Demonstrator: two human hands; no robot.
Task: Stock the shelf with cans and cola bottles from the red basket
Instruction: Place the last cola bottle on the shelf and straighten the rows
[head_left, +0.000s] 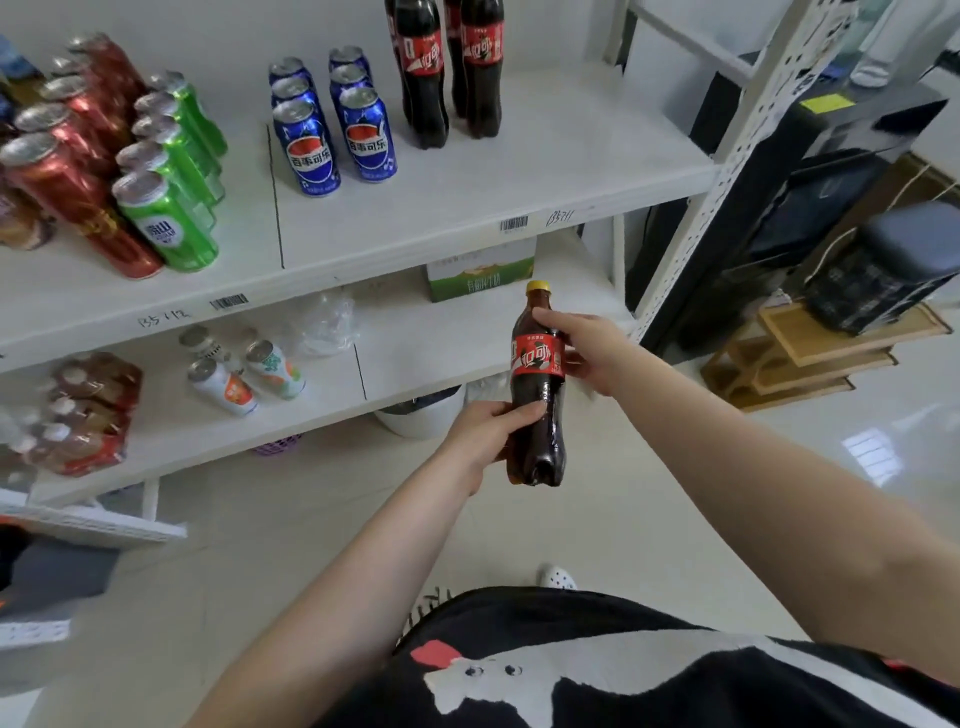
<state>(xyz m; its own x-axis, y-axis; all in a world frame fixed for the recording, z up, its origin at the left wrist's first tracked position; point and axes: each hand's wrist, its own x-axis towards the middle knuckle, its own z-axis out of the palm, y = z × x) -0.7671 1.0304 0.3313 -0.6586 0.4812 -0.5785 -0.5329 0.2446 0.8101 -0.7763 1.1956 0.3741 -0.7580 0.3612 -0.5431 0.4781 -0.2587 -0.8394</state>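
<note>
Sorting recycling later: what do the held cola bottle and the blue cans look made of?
Cola bottle: likely clear plastic, glossy, dark drink showing through, yellow cap. Blue cans: probably aluminium, shiny printed sides, bare silver tops.

Bright, even indoor light is falling with soft shadows. Window glare is gleaming on the floor (872, 452) right of the grip. Wide-angle distortion is bending and blurring the edges.

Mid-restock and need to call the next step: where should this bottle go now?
Probably lift the cola bottle, held upright by both hands, to the upper shelf and stand it right of the two cola bottles, where bare space shows.
</note>
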